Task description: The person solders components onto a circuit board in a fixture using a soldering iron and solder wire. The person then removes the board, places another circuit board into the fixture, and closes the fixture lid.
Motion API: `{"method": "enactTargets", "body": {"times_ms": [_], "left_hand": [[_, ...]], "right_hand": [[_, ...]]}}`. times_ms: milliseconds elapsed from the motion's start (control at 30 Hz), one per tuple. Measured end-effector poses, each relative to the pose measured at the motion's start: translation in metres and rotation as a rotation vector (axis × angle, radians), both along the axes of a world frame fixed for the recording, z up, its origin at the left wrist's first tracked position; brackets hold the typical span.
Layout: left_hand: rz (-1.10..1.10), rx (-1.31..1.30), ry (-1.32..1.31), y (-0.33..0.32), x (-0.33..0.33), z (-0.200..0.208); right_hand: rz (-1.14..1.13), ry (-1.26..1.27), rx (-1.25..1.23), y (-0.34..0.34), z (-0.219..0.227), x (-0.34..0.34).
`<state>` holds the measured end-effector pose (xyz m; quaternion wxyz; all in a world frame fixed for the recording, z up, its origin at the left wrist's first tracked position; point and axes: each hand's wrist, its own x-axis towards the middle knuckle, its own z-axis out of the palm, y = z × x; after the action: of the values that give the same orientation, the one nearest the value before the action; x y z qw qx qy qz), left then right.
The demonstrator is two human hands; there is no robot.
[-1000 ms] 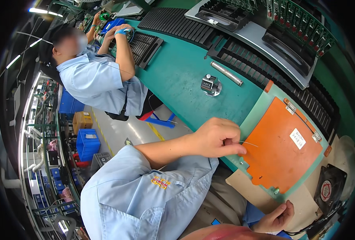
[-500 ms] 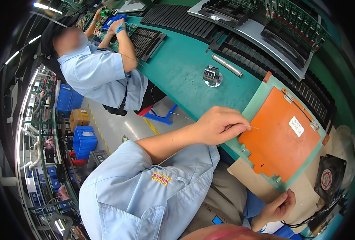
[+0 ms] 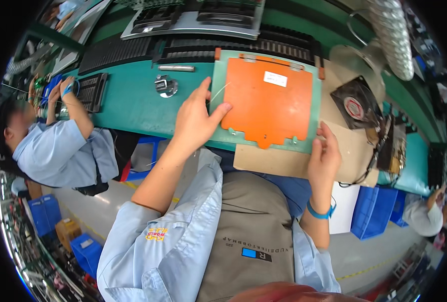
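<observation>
A flat fixture lies before me, with a pale green base (image 3: 308,113) and a hinged orange cover (image 3: 268,110) lowered over it. My left hand (image 3: 195,115) is open at the fixture's left edge, thumb and fingers spread apart. A thin pale strand (image 3: 222,91) shows between its fingertips and the cover; whether the hand touches it I cannot tell. At the lower right corner of the base is my right hand (image 3: 325,157), fingers slightly bent and apart, with nothing visible in it. Whether its fingertips touch the base is unclear.
Left of the fixture stand a tally counter (image 3: 166,86) and a metal rod (image 3: 176,68). Black slotted racks (image 3: 117,55) line the back. A square black fan (image 3: 355,106) with cables lies right, on brown cardboard (image 3: 268,162). A co-worker (image 3: 57,146) works at left.
My view has swung to the right. My left hand has opened from a pinch on the thin strand. My right hand has come up beside the fixture's right edge.
</observation>
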<state>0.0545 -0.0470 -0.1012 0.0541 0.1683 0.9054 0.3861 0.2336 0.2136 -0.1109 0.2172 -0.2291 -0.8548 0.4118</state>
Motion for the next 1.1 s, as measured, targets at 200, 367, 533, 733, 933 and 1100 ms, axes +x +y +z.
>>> {"method": "enactTargets", "body": {"times_ms": [200, 367, 533, 733, 933, 1100], "left_hand": [[-0.036, 0.269, -0.127, 0.013, 0.001, 0.018], [-0.087, 0.82, -0.009, 0.001, 0.026, 0.031], [-0.184, 1.016, 0.296, -0.012, 0.058, 0.084], [-0.516, 0.517, 1.074, -0.014, 0.077, 0.103], [-0.869, 0.085, 1.253, -0.009, 0.086, 0.081], [-0.774, 0.101, 1.041, -0.013, 0.081, 0.05]], "right_hand": [[-0.005, 0.062, -0.248, 0.003, -0.001, -0.002], [0.007, 0.203, -0.433, -0.01, 0.012, -0.003], [0.073, 0.376, -0.394, -0.014, 0.046, -0.009], [0.392, 0.407, -0.783, -0.03, 0.08, 0.002], [0.409, 0.411, -1.358, -0.039, 0.065, 0.007], [0.341, 0.304, -1.478, -0.028, 0.029, 0.0]]}}
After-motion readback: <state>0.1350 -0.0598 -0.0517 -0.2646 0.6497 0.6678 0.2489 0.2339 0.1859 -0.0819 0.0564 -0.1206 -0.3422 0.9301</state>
